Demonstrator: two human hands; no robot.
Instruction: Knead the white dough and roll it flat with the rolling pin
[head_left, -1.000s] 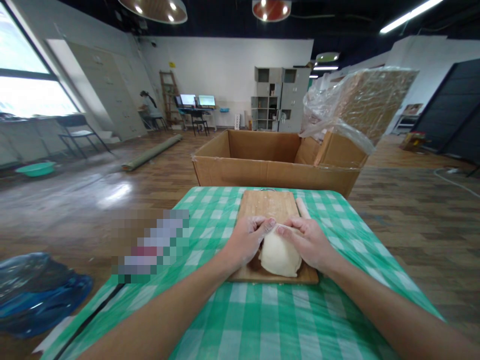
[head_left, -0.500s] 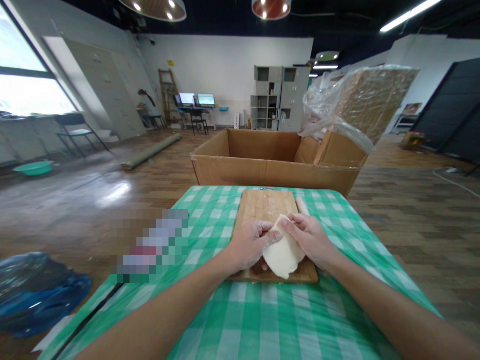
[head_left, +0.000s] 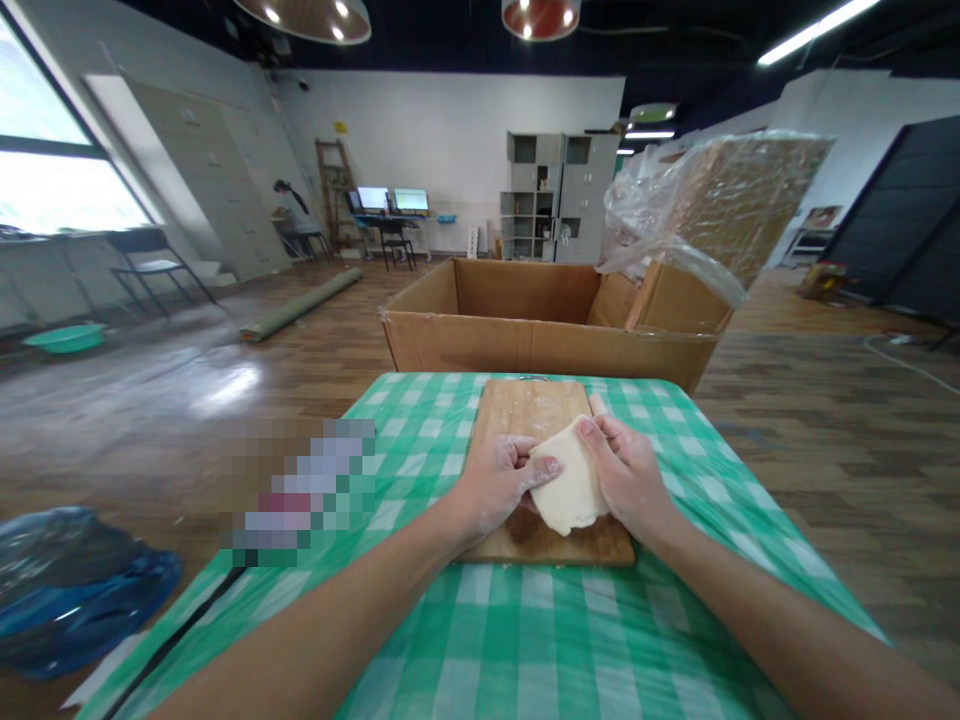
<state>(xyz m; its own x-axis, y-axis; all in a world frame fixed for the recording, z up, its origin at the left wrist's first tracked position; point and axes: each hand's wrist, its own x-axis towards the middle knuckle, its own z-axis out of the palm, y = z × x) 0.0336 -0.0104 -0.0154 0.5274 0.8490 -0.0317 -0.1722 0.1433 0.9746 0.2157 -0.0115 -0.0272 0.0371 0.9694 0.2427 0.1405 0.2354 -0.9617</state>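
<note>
A flat, pale sheet of dough (head_left: 566, 482) with an uneven lower edge hangs tilted between my hands. My left hand (head_left: 504, 487) grips its left side, thumb on the face and fingers behind. On the upper right edge, my right hand (head_left: 624, 470) pinches the dough between thumb and fingers. Both hands are over a wooden cutting board (head_left: 532, 410) dusted with white flour. Whether the dough's lower edge touches the board I cannot tell. Beyond my right hand, the end of a rolling pin (head_left: 598, 404) shows beside the board; the rest is hidden.
A green and white checked cloth (head_left: 480, 640) covers the table. At its left lies a pixelated object (head_left: 300, 495) with a black cable (head_left: 176, 625). Past the far edge stands a large open cardboard box (head_left: 540, 340). A blue plastic bag (head_left: 82, 600) is at the left; a person (head_left: 296, 212) sits far back.
My right hand has shifted slightly up and right along the dough's edge. The dough now spreads wider between my hands, and its lower edge sits higher.
</note>
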